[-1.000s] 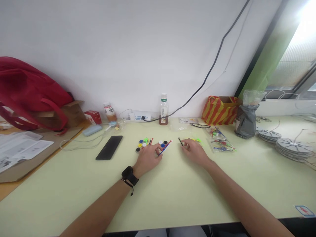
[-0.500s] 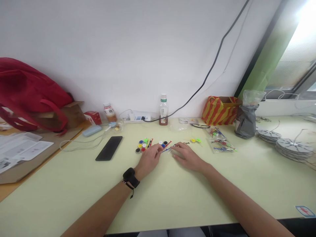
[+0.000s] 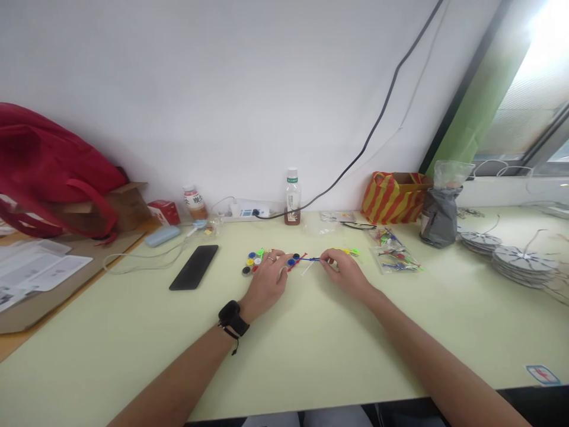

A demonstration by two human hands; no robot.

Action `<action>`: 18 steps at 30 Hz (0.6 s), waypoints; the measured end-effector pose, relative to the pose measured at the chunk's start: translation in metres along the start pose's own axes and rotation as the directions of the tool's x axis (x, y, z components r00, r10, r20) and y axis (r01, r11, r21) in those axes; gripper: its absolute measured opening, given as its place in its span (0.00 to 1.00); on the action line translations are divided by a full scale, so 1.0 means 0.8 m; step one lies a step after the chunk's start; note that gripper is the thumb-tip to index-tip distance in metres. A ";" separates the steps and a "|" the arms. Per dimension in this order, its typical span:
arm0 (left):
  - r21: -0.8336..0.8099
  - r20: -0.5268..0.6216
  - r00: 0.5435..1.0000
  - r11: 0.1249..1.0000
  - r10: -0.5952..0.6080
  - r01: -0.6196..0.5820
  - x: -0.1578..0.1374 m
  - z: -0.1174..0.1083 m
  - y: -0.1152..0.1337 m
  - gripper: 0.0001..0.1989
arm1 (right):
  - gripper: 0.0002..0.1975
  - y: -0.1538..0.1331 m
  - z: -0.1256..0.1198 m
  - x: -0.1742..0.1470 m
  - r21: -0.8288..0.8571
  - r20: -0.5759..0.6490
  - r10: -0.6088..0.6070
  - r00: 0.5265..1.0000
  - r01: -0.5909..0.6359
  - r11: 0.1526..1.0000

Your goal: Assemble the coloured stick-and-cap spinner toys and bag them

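- Pinching right end of thin blue plastic stick (image 3: 306, 258) w/ bare right hand (image 3: 349, 271); grip closed btwn thumb & fingertips.
- Holding blue stick in gap btwn both hands, approx. level; can't tell if touching pale yellow-green counter (image 3: 311, 350).
- Resting bare left hand (image 3: 267, 281), w/ black wristwatch (image 3: 233, 317) on wrist, over near part of disc cluster; fingers bent. Can't tell if pinching anything w/ that grip.
- Showing just right of L fingertips: small round blue disc (image 3: 291, 262), w/ small round black disc (image 3: 296, 257) on its far side.
- Lying below blue stick, on near side: thin white plastic stick (image 3: 306, 270), tilted; also thin red plastic stick (image 3: 295, 261), partly hidden.
- Peeking out left of L hand: group of small round multicol. discs (image 3: 251, 261), incl. blue, yellow, white & black.
- Lying just past R hand, far side: bright yellow & green pieces (image 3: 353, 252), partly covered.
- Set farther right: clear plastic bags w/ multicol. small parts (image 3: 395, 258).
- Lying well left of L hand: flat black rectangular phone (image 3: 194, 267).
- Standing at far edge, by wall: clear plastic bottle w/ brown liquid (image 3: 292, 201).
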State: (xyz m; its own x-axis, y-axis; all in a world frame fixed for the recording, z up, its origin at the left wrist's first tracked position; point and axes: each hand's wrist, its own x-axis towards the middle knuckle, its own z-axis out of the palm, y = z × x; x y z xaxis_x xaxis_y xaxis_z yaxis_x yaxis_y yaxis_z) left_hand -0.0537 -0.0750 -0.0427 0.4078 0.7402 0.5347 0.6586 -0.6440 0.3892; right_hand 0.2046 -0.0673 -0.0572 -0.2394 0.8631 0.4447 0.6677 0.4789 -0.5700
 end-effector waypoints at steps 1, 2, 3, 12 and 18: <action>0.042 0.023 0.999 0.999 0.030 -0.031 -0.001 0.000 -0.003 0.21 | 0.04 0.001 -0.003 -0.001 -0.002 0.044 0.018 0.999 -0.018 1.000; 0.078 0.043 0.998 0.996 0.048 -0.051 -0.002 0.001 -0.005 0.22 | 0.04 0.001 -0.004 -0.002 -0.002 0.090 0.024 0.996 -0.023 1.000; 0.105 0.058 0.997 0.992 0.057 -0.063 -0.002 0.002 -0.008 0.23 | 0.04 0.001 -0.004 -0.003 0.002 0.132 0.016 0.991 -0.016 1.000; 0.076 0.055 0.998 0.996 0.042 -0.046 0.004 0.003 -0.014 0.09 | 0.06 -0.004 0.026 -0.003 0.104 0.206 -0.193 0.959 0.175 0.979; 0.046 0.006 1.000 0.999 0.008 -0.009 0.006 0.003 -0.012 0.08 | 0.07 -0.006 0.024 0.000 0.151 0.188 -0.223 0.957 0.196 0.969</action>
State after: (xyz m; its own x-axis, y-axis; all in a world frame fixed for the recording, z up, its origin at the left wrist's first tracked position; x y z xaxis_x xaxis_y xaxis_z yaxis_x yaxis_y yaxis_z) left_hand -0.0565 -0.0646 -0.0459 0.4172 0.7360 0.5332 0.6834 -0.6408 0.3498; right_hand 0.1882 -0.0664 -0.0674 -0.5104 0.7492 0.4222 0.4937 0.6573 -0.5695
